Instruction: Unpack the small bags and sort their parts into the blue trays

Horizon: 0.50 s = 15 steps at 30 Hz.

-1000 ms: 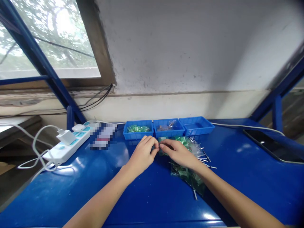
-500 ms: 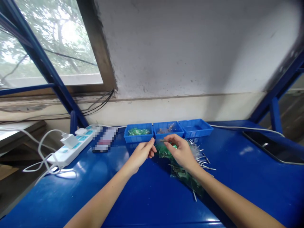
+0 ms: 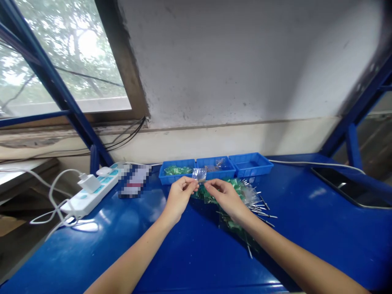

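My left hand (image 3: 180, 198) and my right hand (image 3: 226, 197) meet fingertip to fingertip in front of the blue trays, both pinched closed. A thin metal rod (image 3: 201, 181) spans the gap between them, with the right thumb and fingers on one end and the left fingertips at the other. A small clear plastic bag (image 3: 199, 174) stands up just above the rod, at the left fingertips; whether the rod is inside it I cannot tell. Below and beside my right hand lies a pile of green-and-clear packets (image 3: 228, 220) with loose metal rods (image 3: 261, 210).
Behind the hands stand a blue tray of green packets (image 3: 161, 178), a tray holding clear packets (image 3: 232, 171) and a third blue tray (image 3: 266, 166). A white power strip (image 3: 76, 204) with cables and a pixelated object (image 3: 134, 181) are left; a black phone (image 3: 352, 190) is right.
My right hand has moved left with the rod, and my left hand has closed its fingers at the rod's other end. The small clear bag now shows between them.
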Motion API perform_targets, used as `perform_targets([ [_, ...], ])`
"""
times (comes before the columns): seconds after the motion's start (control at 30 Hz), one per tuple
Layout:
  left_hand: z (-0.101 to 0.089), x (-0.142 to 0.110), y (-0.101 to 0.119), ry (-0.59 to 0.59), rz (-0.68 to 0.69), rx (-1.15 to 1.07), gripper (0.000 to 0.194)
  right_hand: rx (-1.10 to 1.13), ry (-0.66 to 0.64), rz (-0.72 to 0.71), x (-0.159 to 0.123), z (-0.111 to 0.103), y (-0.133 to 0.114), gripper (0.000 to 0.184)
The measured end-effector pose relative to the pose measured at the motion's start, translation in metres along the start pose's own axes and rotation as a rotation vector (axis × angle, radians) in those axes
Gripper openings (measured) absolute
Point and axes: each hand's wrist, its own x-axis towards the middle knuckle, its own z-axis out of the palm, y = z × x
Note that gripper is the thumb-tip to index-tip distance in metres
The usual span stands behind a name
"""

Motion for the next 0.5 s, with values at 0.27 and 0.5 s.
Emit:
perform_targets([
  [0.27,0.0029,-0.0008,-0.0069,-0.072,-0.049,-0.036,0.029,0.182,0.060,0.069,0.0009,0.0005,-0.0008,0.031],
  [0.5,0.0037,-0.0030,-0.0053,-0.150,-0.031,-0.013,0.023,0.108,0.038,-0.057,-0.0006,-0.0005,-0.0029,0.028],
])
